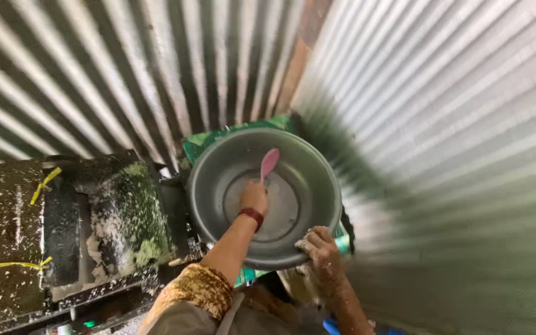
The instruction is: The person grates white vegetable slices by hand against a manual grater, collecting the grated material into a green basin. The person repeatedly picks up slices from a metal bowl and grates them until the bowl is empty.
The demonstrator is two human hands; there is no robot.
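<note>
In the corner where the two corrugated metal walls [442,111] meet, a big grey metal basin [218,167] sits tilted toward me on something green. My left hand [254,197], a red band at the wrist, is inside the basin, closed around the handle of a pink spatula [269,162] whose blade points up and away against the inner wall. My right hand [322,251] is clamped on the near rim, dusted with white crumbs, steadying the bowl. The basin looks nearly empty, so I judge this to be the scraping-out step, working the last residue off the bottom and sides. The next stroke calls for keeping the blade flat to the curve while the rim grip resists the push, or the basin will rock. To the left stands a dark grinding machine [119,211] caked with white and green mash, yellow ties [44,183] on its frame.
</note>
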